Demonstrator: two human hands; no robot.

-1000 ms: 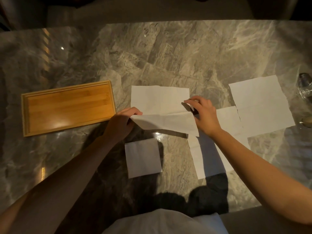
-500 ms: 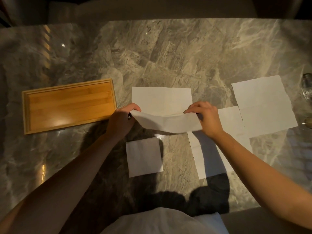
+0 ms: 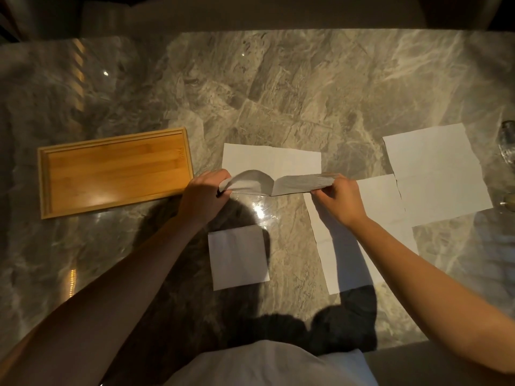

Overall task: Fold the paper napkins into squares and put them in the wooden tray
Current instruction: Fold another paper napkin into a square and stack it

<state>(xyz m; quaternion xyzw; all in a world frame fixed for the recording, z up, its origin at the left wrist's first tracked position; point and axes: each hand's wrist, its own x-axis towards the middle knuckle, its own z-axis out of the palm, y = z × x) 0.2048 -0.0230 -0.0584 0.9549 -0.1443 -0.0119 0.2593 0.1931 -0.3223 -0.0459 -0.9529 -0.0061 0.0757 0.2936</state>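
A white paper napkin [image 3: 271,162] lies in the middle of the marble table, its near half lifted and curled over toward the far half. My left hand [image 3: 204,195] pinches the lifted edge's left corner, and my right hand [image 3: 338,195] pinches its right corner. A napkin folded into a small square [image 3: 238,257] lies closer to me. Two unfolded napkins, one [image 3: 434,174] at the far right and another [image 3: 362,238] partly under my right forearm, overlap each other. The wooden tray [image 3: 44,182] sits at the left with nothing in it.
A clear glass object [image 3: 508,146] stands at the right edge of the table, with a small round thing [image 3: 510,201] just below it. The table's near edge runs by my torso.
Both hands have raised the napkin's near edge higher and carried it further toward the far edge, so the lifted flap now arches over the flat half. Other napkins and tray are unmoved.
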